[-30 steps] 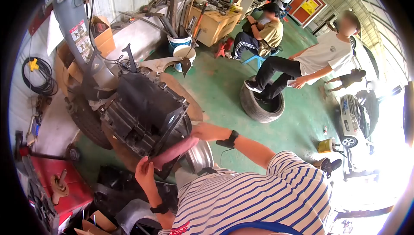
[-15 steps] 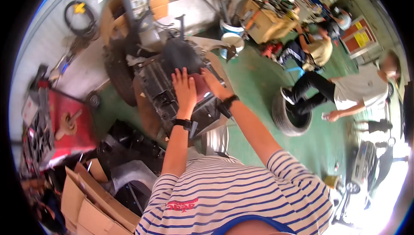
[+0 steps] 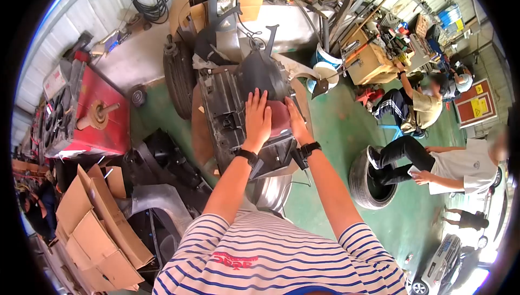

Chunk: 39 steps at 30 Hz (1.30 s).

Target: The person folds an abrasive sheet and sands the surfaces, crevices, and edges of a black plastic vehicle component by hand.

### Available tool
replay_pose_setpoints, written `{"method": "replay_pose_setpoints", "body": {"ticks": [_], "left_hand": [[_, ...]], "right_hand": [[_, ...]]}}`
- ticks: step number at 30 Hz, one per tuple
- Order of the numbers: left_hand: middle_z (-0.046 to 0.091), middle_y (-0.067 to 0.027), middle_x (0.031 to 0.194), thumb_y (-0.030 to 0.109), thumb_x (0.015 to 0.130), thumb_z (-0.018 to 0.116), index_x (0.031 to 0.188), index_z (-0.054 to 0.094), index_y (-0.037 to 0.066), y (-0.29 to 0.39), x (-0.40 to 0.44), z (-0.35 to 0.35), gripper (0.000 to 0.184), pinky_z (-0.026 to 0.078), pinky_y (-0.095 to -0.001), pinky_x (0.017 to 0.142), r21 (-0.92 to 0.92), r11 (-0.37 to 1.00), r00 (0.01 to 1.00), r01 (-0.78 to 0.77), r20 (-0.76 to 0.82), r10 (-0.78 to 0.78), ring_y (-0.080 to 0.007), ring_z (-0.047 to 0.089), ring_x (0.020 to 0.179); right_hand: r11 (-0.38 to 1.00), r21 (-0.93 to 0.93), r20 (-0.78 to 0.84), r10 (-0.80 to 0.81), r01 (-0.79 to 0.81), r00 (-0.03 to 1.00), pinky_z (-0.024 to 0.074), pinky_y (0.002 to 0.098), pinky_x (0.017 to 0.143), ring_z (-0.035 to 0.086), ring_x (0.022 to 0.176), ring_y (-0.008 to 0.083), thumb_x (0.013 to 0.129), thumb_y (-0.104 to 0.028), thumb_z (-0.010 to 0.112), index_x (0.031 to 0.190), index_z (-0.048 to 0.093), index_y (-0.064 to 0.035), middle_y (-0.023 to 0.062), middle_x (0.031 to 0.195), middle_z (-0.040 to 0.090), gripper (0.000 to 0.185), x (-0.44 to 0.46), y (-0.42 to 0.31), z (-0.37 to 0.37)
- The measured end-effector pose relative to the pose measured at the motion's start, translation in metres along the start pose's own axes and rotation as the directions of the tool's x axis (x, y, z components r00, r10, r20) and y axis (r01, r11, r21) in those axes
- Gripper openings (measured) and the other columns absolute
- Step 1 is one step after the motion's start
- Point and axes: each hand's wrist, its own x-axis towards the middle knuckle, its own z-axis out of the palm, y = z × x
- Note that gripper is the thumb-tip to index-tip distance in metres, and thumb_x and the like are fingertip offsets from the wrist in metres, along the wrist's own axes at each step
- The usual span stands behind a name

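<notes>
A dark red cloth lies on a large black plastic car part in front of me. My left hand rests flat at the cloth's left edge, its fingers extended and pointing away from me. On the cloth's right edge lies my right hand, fingers stretched out, the palm side hidden. Neither hand is wrapped round anything. Each wrist has a black band. A smooth black cover rises just beyond my fingertips.
Cardboard boxes and a grey fender lie at lower left, below a red cabinet. On the right, a person in a white shirt has their feet at a tire. Another person sits beyond.
My hands were apart, holding the red cloth stretched at the part's near edge. Both then moved forward onto the black part and now lie flat with the cloth between them. The view has turned.
</notes>
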Motion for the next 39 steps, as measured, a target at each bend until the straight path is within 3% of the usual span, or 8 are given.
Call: {"method": "replay_pose_setpoints", "body": {"ticks": [5,12,18,26,28,30,34,39], "left_hand": [[0.032,-0.0222,0.148,0.020,0.097,0.035,0.139,0.041,-0.001,0.005,-0.007,-0.010,0.047,0.023,-0.0427,0.113,0.052,0.999,0.999,0.014,0.041,-0.016,-0.0396,0.026,0.138],[0.034,-0.0277,0.144,0.020,0.098,0.039,0.135,0.043,-0.004,0.004,-0.024,-0.009,0.044,0.026,-0.0450,0.111,0.109,0.993,0.999,-0.038,0.023,0.035,-0.0420,0.031,0.134],[0.055,-0.0247,0.113,0.022,0.097,0.047,0.106,0.055,-0.004,0.015,-0.030,-0.024,0.029,0.038,-0.0487,0.094,0.152,0.987,0.998,0.053,0.022,-0.057,-0.0435,0.047,0.114],[0.059,-0.0172,0.095,0.023,0.094,0.056,0.104,0.057,0.002,0.042,0.009,-0.072,0.023,0.048,-0.0409,0.073,-0.029,0.996,0.996,-0.089,0.024,0.089,-0.0373,0.059,0.087],[0.057,-0.0200,0.111,0.023,0.092,0.058,0.112,0.057,0.002,0.039,0.033,-0.071,0.029,0.044,-0.0466,0.088,-0.001,0.997,0.995,-0.079,0.061,0.079,-0.0400,0.053,0.106],[0.045,-0.0257,0.133,0.030,0.092,0.056,0.127,0.051,0.001,0.032,0.040,-0.056,0.046,0.031,-0.0574,0.102,0.434,0.888,0.988,-0.153,0.055,0.144,-0.0459,0.035,0.128],[0.010,-0.0291,0.153,0.040,0.097,0.039,0.147,0.017,-0.003,-0.002,0.027,-0.003,0.069,0.011,-0.0597,0.111,0.196,0.975,0.941,0.106,0.297,-0.162,-0.0461,0.009,0.142],[0.008,-0.0275,0.154,0.039,0.097,0.040,0.147,0.017,-0.002,-0.008,0.041,-0.006,0.069,0.009,-0.0580,0.112,0.119,0.993,0.943,0.017,0.328,-0.055,-0.0439,0.007,0.143]], "right_hand": [[0.983,-0.157,-0.012,-0.100,0.097,0.995,0.0305,0.0323,0.109,0.045,0.130,0.0253,0.101,-0.036,0.038,0.137,0.042,0.0001,0.0171,0.136,0.050,0.051,-0.004,0.004,-0.001],[0.968,0.026,0.019,-0.248,0.248,0.968,0.0309,0.0342,0.109,0.042,0.131,0.0233,0.098,-0.034,0.050,0.141,0.038,-0.0015,0.0150,0.140,0.046,0.055,-0.031,0.013,-0.006],[0.974,0.216,-0.116,-0.046,0.071,0.992,0.0406,0.0298,0.098,0.052,0.112,0.0155,0.092,-0.027,0.063,0.127,0.051,-0.0043,0.0081,0.120,0.056,0.043,-0.032,0.013,-0.001],[0.995,-0.094,-0.133,-0.051,0.039,0.990,0.0482,0.0299,0.083,0.060,0.093,0.0131,0.087,-0.027,0.070,0.109,0.059,-0.0016,0.0072,0.092,0.065,0.036,-0.034,-0.089,-0.030],[0.825,-0.535,-0.081,-0.265,0.183,0.961,0.0466,0.0342,0.087,0.059,0.102,0.0194,0.085,-0.030,0.072,0.108,0.059,-0.0010,0.0125,0.103,0.064,0.039,-0.019,-0.119,-0.035],[0.713,-0.655,0.009,-0.323,0.250,0.946,0.0371,0.0412,0.103,0.045,0.125,0.0330,0.087,-0.039,0.066,0.125,0.051,-0.0001,0.0250,0.129,0.051,0.056,0.003,-0.092,-0.033],[0.698,-0.715,0.354,0.326,0.029,0.877,0.0032,0.0416,0.117,-0.012,0.143,0.0386,0.095,-0.062,0.029,0.147,0.000,0.0065,0.0346,0.151,-0.007,0.091,0.017,-0.059,0.007],[0.639,-0.748,0.529,0.407,0.182,0.745,0.0041,0.0477,0.116,-0.011,0.142,0.0438,0.098,-0.058,0.021,0.150,0.003,-0.0020,0.0320,0.152,-0.004,0.078,0.034,-0.109,-0.003]]}}
